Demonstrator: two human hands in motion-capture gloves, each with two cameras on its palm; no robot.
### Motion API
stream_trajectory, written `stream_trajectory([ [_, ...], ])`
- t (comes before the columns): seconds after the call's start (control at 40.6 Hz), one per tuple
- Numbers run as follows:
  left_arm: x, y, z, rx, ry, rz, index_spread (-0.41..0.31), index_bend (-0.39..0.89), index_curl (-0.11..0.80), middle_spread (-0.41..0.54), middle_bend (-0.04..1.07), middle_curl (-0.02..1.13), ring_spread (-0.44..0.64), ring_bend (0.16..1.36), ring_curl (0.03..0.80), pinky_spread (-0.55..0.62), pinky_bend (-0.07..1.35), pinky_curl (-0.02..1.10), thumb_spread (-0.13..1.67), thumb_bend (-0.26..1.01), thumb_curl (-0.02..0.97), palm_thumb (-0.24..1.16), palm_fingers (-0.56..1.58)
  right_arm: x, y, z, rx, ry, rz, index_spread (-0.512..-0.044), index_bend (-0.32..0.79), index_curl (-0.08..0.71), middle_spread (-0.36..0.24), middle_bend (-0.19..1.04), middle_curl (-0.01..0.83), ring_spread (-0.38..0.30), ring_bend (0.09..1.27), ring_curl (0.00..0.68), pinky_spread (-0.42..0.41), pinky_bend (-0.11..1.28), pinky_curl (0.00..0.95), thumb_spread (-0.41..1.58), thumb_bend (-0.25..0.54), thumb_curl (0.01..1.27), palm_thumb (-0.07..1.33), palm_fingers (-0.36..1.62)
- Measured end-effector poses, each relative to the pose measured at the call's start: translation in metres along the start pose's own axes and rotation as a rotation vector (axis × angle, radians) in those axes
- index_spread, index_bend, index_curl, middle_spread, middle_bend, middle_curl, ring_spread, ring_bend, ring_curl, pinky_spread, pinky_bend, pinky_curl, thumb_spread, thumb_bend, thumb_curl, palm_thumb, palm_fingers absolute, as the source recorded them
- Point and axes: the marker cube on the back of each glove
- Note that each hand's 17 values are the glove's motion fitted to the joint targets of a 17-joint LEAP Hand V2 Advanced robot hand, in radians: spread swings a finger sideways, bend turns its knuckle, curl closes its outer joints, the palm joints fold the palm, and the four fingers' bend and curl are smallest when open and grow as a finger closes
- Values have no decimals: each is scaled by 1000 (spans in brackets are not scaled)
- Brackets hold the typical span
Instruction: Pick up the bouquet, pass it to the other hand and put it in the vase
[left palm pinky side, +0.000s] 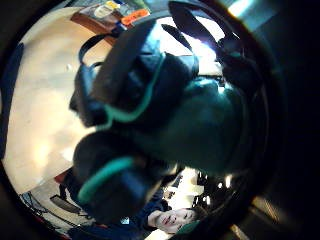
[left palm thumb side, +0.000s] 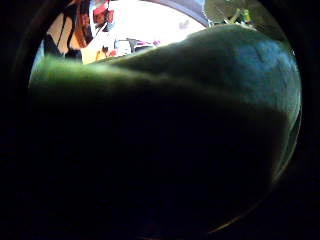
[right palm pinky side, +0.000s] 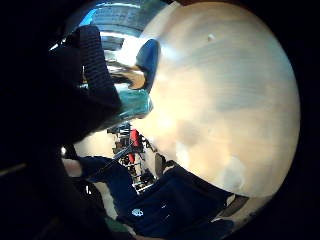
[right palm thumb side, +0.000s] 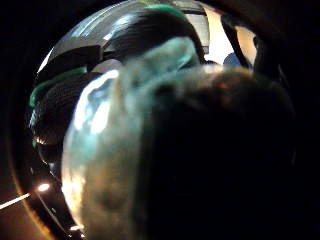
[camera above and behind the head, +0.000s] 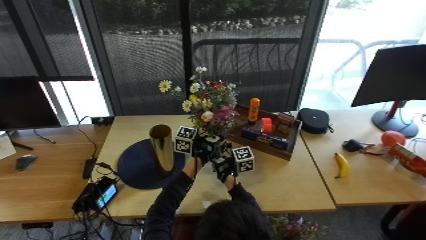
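Both hands' fingers clasp the bouquet (camera above and behind the head: 205, 107) (gold vase (camera above and behind the head: 162, 147) beside, tray (camera above and behind the head: 266, 131) behind).

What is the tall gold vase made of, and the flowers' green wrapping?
The vase looks like shiny metal: its gold side mirrors light in streaks, though it could be coated. The bouquet stem wrap looks like soft green paper or fabric, matte and creased where both hands hold it; which one is unclear.
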Motion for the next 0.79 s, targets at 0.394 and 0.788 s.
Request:
stream_trajectory([
  [0.394, 75, -4, -68, 378, -67, 63, -247, 384, 429, -261, 599, 478, -283, 510, 373, -232, 313, 371, 734, -5, 503, 894, 1162, 18, -16, 5, -32, 91, 288, -365, 81, 420, -213, 232, 538, -212, 465, 474, 46, 389, 384, 1076, -43, 335, 1036, 591],
  [0.788, 190, 13, -167, 698, -89, 54, -251, 338, 480, -276, 520, 488, -298, 415, 391, -256, 235, 402, 389, -28, 632, 973, 1156, 23, -6, -46, 1, 108, 384, -403, 136, 330, -156, 153, 429, -133, 419, 409, 171, 466, 386, 1119, 5, 347, 1067, 569],
])
